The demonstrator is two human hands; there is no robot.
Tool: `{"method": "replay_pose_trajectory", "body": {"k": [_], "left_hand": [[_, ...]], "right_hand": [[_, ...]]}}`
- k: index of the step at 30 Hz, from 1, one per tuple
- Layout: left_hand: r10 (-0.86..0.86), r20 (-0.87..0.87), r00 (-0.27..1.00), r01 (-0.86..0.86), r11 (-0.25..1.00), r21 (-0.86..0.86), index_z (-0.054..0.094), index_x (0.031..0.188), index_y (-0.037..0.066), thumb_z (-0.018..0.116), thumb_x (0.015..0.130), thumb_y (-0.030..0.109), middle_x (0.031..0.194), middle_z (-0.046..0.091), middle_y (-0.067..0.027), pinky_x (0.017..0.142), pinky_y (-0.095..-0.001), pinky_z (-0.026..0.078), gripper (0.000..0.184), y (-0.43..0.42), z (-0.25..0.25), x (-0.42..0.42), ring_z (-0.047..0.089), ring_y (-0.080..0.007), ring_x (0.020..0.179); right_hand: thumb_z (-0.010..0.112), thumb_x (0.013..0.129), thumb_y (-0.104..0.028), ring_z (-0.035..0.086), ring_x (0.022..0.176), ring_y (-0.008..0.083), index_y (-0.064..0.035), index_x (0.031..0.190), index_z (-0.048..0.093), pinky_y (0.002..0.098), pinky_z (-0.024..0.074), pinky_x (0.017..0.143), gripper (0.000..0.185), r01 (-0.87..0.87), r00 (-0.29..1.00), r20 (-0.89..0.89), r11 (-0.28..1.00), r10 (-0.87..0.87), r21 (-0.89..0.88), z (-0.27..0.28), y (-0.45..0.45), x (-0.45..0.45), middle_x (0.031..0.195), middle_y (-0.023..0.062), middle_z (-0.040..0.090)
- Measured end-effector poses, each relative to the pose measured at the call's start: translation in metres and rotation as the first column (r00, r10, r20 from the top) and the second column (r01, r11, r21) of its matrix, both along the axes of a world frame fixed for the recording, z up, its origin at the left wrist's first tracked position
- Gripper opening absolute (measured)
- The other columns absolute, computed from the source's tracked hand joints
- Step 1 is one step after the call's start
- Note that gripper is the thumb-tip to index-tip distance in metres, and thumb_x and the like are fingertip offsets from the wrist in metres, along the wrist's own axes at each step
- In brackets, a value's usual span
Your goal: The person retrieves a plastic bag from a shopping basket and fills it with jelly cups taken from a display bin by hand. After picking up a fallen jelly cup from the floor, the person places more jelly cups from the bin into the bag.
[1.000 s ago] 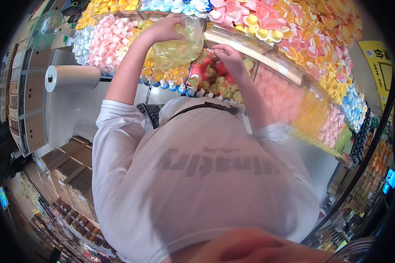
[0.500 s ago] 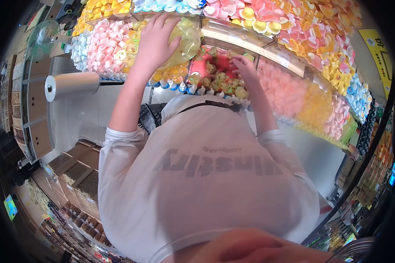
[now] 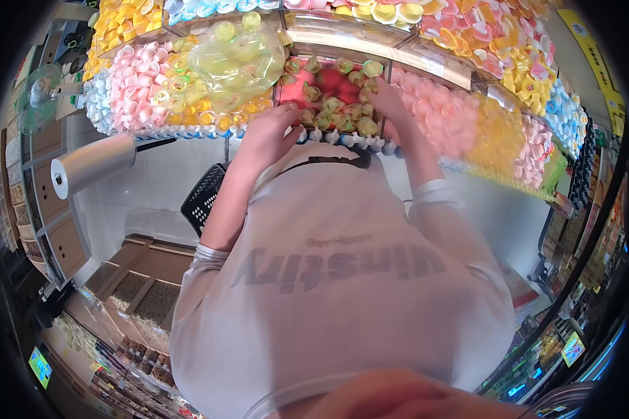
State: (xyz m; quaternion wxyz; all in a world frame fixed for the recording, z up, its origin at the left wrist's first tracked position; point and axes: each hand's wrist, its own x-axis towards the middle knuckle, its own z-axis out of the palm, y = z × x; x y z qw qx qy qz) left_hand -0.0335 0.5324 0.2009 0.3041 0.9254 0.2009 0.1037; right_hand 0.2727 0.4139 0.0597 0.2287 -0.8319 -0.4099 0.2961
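A bin [image 3: 302, 93] with a red bottom holds loose green-and-yellow jelly cups [image 3: 335, 115], spread mostly along its sides and near edge. My left hand [image 3: 274, 131] is at the near left corner of this bin, thumb apart from its bent fingers. On the right wall, my right hand [image 3: 390, 105] reaches in among the cups, its loosely bent fingers partly hidden. I see nothing held in either hand. A clear plastic bag [image 3: 223, 66] with greenish cups in it lies over the neighbouring bins, left of the red-bottomed one.
Pink cups [image 3: 138, 80] and orange cups [image 3: 220, 120] fill bins on the left. Pale pink cups [image 3: 433, 115] lie to the right. A roll of plastic bags [image 3: 94, 164] sticks out at the left, below a small fan [image 3: 40, 98]. A black basket [image 3: 204, 195] is beside my body.
My left hand has left the plastic bag and come down to the red-bottomed bin's near left corner. My right hand has shifted slightly within the right side. The view has turned a little.
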Motion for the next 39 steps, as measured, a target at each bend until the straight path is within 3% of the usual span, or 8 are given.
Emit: {"method": "replay_pose_trajectory", "body": {"k": [4, 7, 13, 18, 20, 25, 37, 39], "left_hand": [[0.126, 0.013, 0.992, -0.124, 0.987, -0.105, 0.064, 0.109, 0.008, 0.069, 0.079, 0.010, 0.097, 0.065, -0.0111, 0.076, -0.0400, 0.050, 0.030, -0.008, 0.003, -0.005, 0.062, -0.0314, 0.088], [0.152, 0.013, 0.988, -0.150, 0.984, -0.094, 0.064, 0.103, 0.006, 0.069, 0.079, 0.011, 0.089, 0.064, -0.0122, 0.074, -0.0416, 0.050, 0.026, -0.012, 0.002, -0.007, 0.061, -0.0331, 0.087], [0.127, -0.020, 0.992, -0.128, 0.990, -0.052, 0.064, 0.105, 0.006, 0.067, 0.082, 0.015, 0.092, 0.064, -0.0126, 0.076, -0.0422, 0.049, 0.025, -0.016, -0.001, -0.008, 0.061, -0.0335, 0.090], [0.119, -0.014, 0.993, -0.120, 0.987, -0.107, 0.064, 0.106, 0.007, 0.066, 0.083, 0.016, 0.094, 0.064, -0.0133, 0.078, -0.0428, 0.049, 0.025, -0.020, 0.000, -0.009, 0.061, -0.0340, 0.092], [0.093, -0.127, 0.988, -0.120, 0.966, -0.229, 0.063, 0.114, 0.006, 0.066, 0.084, 0.014, 0.110, 0.064, -0.0165, 0.088, -0.0430, 0.047, 0.031, -0.020, 0.004, -0.010, 0.059, -0.0363, 0.103], [0.081, -0.123, 0.989, -0.108, 0.966, -0.233, 0.063, 0.114, 0.006, 0.066, 0.084, 0.014, 0.108, 0.064, -0.0162, 0.087, -0.0421, 0.047, 0.031, -0.017, 0.007, -0.008, 0.059, -0.0359, 0.102], [0.061, -0.119, 0.991, -0.087, 0.970, -0.228, 0.064, 0.112, 0.006, 0.066, 0.084, 0.013, 0.107, 0.065, -0.0154, 0.086, -0.0419, 0.048, 0.029, -0.016, 0.008, -0.005, 0.060, -0.0352, 0.101], [0.062, -0.117, 0.991, -0.086, 0.973, -0.216, 0.064, 0.112, 0.006, 0.066, 0.084, 0.013, 0.107, 0.065, -0.0154, 0.086, -0.0419, 0.048, 0.029, -0.015, 0.007, -0.005, 0.060, -0.0351, 0.100]], "right_hand": [[0.064, 0.078, -0.024, 0.052, 0.113, 0.0490, -0.0039, 0.133, 0.040, 0.0494, 0.0461, 0.093, 0.063, 0.112, 0.986, 0.126, 0.994, -0.112, 0.006, -0.004, 0.019, -0.017, 0.137, 0.0325, 0.040], [0.065, 0.077, -0.027, 0.052, 0.111, 0.0507, -0.0053, 0.134, 0.038, 0.0487, 0.0480, 0.092, 0.066, 0.096, 0.966, 0.243, 0.995, -0.084, -0.037, -0.024, 0.042, -0.011, 0.140, 0.0302, 0.034], [0.068, 0.075, -0.032, 0.056, 0.110, 0.0430, -0.0096, 0.121, 0.052, 0.0455, 0.0502, 0.089, 0.053, 0.086, 0.946, 0.323, 0.959, 0.006, -0.269, -0.002, 0.073, -0.012, 0.121, 0.0218, 0.046], [0.071, 0.072, -0.036, 0.055, 0.112, 0.0398, -0.0118, 0.119, 0.055, 0.0446, 0.0482, 0.092, 0.055, -0.005, 0.946, 0.315, 0.975, 0.076, -0.220, -0.015, 0.065, -0.008, 0.123, 0.0189, 0.047], [0.072, 0.071, -0.038, 0.055, 0.113, 0.0383, -0.0123, 0.121, 0.054, 0.0440, 0.0475, 0.094, 0.059, -0.069, 0.929, 0.344, 0.977, 0.136, -0.202, -0.022, 0.061, -0.010, 0.123, 0.0179, 0.049], [0.073, 0.067, -0.041, 0.053, 0.118, 0.0331, -0.0116, 0.128, 0.048, 0.0426, 0.0459, 0.097, 0.072, -0.036, 0.974, 0.215, 0.984, 0.073, -0.172, -0.033, 0.060, -0.008, 0.125, 0.0188, 0.054], [0.082, 0.062, -0.039, 0.050, 0.120, 0.0391, -0.0133, 0.132, 0.051, 0.0465, 0.0466, 0.097, 0.081, -0.182, 0.980, 0.075, 0.982, 0.186, -0.057, -0.025, 0.054, -0.027, 0.139, 0.0176, 0.044], [0.083, 0.061, -0.040, 0.050, 0.119, 0.0400, -0.0149, 0.132, 0.052, 0.0477, 0.0473, 0.096, 0.082, -0.199, 0.965, 0.162, 0.978, 0.205, -0.056, -0.023, 0.052, -0.039, 0.139, 0.0168, 0.043]]}}
